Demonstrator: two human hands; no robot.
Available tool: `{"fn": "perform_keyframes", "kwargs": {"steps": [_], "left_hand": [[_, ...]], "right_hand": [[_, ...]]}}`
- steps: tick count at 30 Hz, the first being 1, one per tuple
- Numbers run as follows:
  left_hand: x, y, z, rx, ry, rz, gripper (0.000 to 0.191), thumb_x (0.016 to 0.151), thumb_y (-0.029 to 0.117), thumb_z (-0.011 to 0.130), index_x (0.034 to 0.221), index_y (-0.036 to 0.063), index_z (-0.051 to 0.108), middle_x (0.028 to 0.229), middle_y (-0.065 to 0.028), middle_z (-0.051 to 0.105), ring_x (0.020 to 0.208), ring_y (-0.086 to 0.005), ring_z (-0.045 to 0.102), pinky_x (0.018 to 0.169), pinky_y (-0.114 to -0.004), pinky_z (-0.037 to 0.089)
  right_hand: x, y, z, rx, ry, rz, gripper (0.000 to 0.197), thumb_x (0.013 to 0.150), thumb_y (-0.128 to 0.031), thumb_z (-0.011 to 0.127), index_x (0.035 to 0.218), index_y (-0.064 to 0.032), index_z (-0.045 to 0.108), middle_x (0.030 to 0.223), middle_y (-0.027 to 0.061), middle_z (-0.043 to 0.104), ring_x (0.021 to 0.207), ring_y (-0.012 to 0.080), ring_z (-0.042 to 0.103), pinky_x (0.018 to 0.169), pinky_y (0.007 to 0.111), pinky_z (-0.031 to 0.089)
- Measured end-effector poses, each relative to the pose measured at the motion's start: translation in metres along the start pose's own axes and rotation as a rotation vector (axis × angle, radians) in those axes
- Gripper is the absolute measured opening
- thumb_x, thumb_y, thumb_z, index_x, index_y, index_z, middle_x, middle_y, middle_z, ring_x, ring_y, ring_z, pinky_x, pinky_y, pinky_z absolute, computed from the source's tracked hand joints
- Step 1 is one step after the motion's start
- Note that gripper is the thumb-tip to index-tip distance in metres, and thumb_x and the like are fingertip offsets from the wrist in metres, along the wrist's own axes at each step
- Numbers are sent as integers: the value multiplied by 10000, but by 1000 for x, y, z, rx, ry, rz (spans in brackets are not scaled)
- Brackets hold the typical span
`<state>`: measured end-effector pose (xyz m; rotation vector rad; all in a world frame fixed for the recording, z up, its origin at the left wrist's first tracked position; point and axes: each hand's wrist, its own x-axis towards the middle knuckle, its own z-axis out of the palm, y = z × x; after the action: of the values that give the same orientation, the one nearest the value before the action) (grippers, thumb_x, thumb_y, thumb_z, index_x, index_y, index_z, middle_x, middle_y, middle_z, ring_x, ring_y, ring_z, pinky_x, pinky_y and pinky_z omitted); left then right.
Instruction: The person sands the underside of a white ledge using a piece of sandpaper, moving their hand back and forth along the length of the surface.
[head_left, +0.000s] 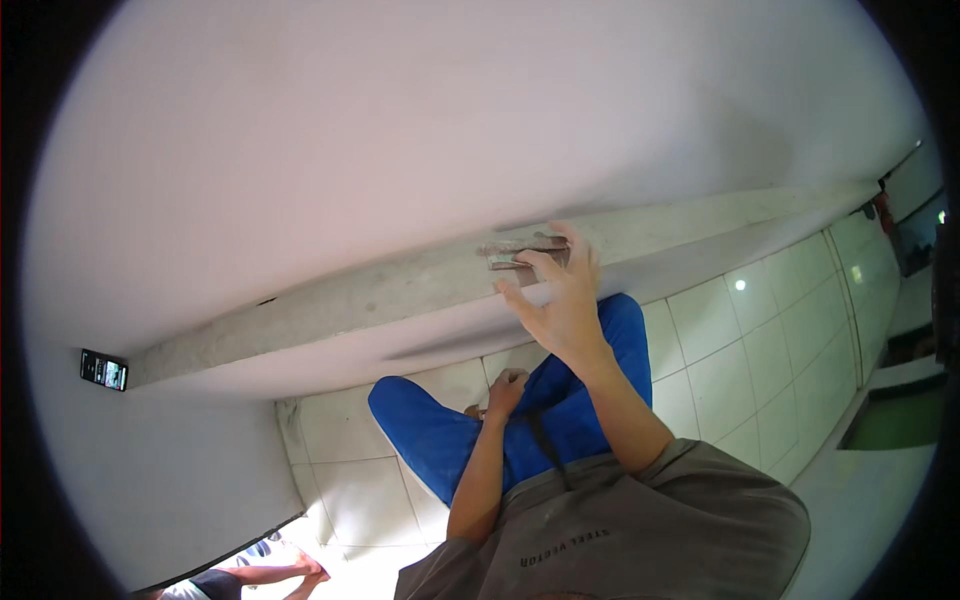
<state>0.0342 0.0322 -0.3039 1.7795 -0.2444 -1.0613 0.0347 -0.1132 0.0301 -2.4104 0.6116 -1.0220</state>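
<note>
My right hand (562, 300) reaches over the narrow grey ledge (337, 300), palm down and fingers spread. Beneath its fingers lies a small flat stack of what look like paper notes (504, 256), grey-green with reddish-brown parts. One fingertip appears to touch it, while the thumb stays near the ledge's front edge. Motion blur and the fingers hide part of the stack, so its exact kind is unclear. In my lap, my left hand (508, 391) rests loosely curled, with nothing visible in it.
A phone (104, 370) with a lit screen leans against the side wall at the ledge's left end. The pale wall (375, 135) rises behind the ledge. Tiled floor (720, 382) surrounds my crossed legs. At bottom left, another person's legs (277, 574) show beyond the wall's edge.
</note>
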Motion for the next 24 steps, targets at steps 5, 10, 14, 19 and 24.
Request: {"fn": "perform_keyframes", "kwargs": {"steps": [5, 10, 14, 19, 24], "left_hand": [[3, -5, 1, -33, 35, 16, 367, 954, 310, 714, 1173, 19, 762, 1123, -151, 793, 1066, -259, 749, 971, -367, 554], [1, 0, 1, -32, 39, 7, 360, 952, 303, 716, 1168, 18, 762, 1139, -155, 791, 1078, -262, 748, 975, -368, 556], [5, -8, -4, 27, 22, 28, 457, 975, 346, 683, 1247, -21, 705, 1145, -133, 748, 924, -221, 704, 827, -337, 557], [-6, 12, 1, -22, 37, -12, 327, 962, 281, 708, 1154, 20, 751, 1052, -110, 782, 932, -205, 734, 882, -344, 567], [-6, 11, 2, -45, 39, -9, 320, 963, 272, 700, 1151, 18, 748, 1048, -106, 779, 935, -196, 730, 871, -342, 567]], "right_hand": [[-4, -14, 22, 107, -56, -29, 345, 829, -284, 852, 1090, -80, 756, 1500, 221, 470, 1320, 411, 486, 1107, 572, 335], [-1, -13, 25, 68, -44, -49, 287, 839, -261, 846, 1056, -95, 757, 1481, 206, 508, 1290, 375, 540, 1109, 566, 333], [3, 5, 15, 126, -77, 56, 233, 847, -251, 850, 991, -94, 755, 1431, 210, 554, 1241, 389, 575, 1093, 548, 376], [6, 45, -16, 67, 67, 105, 215, 845, -239, 858, 941, -78, 753, 1421, 244, 553, 1203, 407, 582, 1040, 526, 450], [9, 42, -23, -73, 116, 71, 215, 846, -227, 854, 949, -67, 756, 1404, 255, 533, 1216, 415, 550, 1012, 525, 466]]}}
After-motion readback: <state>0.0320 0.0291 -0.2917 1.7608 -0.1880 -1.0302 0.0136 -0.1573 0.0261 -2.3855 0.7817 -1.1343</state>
